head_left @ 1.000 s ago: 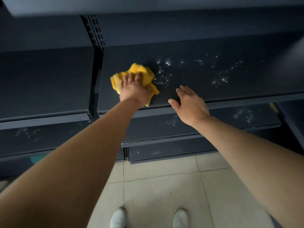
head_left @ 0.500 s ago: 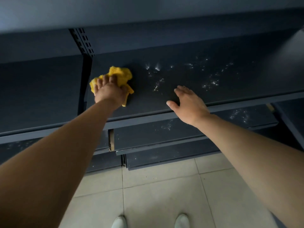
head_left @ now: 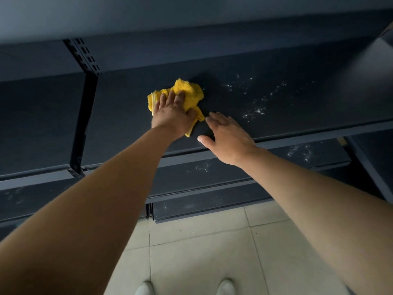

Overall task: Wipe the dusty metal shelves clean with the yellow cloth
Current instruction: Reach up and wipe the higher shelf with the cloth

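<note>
At the far left, a dark slotted metal upright (head_left: pixel 85 116) divides the dark grey metal shelf (head_left: pixel 350 107) into bays. Just right of it, the crumpled yellow terry cloth (head_left: pixel 187 90) lies on the shelf top, midway between its near lip and the back panel. The left hand (head_left: pixel 172 113) lies palm down on the cloth with its fingers stretched forward, pressing it flat; a tail of cloth sticks out beneath the thumb. Just beside that tail, the right hand (head_left: pixel 227 139) is spread palm down with straight fingers over the shelf near its front edge, holding nothing; whether it touches the metal is unclear. Further right, white dust specks (head_left: pixel 255 109) scatter over the shelf. A lower dusty shelf (head_left: pixel 308 150) shows below, above the pale tiled floor (head_left: pixel 202 241).
</note>
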Tool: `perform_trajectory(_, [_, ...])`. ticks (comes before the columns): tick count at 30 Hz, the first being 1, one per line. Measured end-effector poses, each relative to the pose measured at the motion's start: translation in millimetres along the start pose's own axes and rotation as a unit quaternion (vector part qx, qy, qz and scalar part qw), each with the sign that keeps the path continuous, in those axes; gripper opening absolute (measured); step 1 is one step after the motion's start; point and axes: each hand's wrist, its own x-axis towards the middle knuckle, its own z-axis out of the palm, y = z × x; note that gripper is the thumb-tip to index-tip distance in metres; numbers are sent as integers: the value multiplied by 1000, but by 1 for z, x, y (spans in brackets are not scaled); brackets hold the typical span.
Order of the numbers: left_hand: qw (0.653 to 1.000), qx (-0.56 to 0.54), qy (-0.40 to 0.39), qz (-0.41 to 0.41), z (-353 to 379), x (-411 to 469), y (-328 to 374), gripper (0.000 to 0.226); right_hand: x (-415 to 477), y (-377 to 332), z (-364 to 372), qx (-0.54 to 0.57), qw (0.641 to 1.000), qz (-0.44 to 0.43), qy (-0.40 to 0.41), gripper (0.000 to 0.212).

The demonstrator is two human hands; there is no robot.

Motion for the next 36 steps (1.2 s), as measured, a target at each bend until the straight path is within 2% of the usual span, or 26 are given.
perform_trajectory(4, [1000, -7, 10, -17, -4, -23, -23, 65, -2, 15, -4, -4, 1000, 11, -25, 75])
perform_trajectory(8, [997, -9, 21, -74, -9, -38, -47, 68, 0, 18, -11, 14, 999, 13, -39, 82])
perform_trajectory(12, [993, -26, 15, -118, -11, -33, -43, 71, 5, 21, -13, 30, 999, 9, -35, 78])
perform_trajectory(17, [998, -6, -30, -56, -5, -5, -2, 72, 10, 22, -10, 20, 999, 10, 24, 61])
perform_trajectory(20, [1000, 3, -22, -1, 3, -1, 14, 68, 12, 21, -10, 13, 999, 10, 37, 59])
perform_trajectory(23, [1000, -3, 5, 10, 4, 3, 0, 66, 14, 20, -15, 13, 999, 13, 36, 57])
perform_trajectory(27, [993, -37, 61, -96, -3, 24, -29, 72, 20, 23, -19, 17, 999, 9, 36, 53])
perform_trajectory(30, [985, -45, 58, -153, -6, 42, -32, 77, 24, 29, -19, 15, 999, 8, 37, 54])
perform_trajectory(32, [988, -36, 35, -145, -8, 52, -25, 78, 25, 31, -18, 9, 999, 2, 38, 55])
perform_trajectory(36, [998, -17, -12, -62, -9, 72, 8, 72, 26, 37, -17, 0, 999, -12, 35, 56])
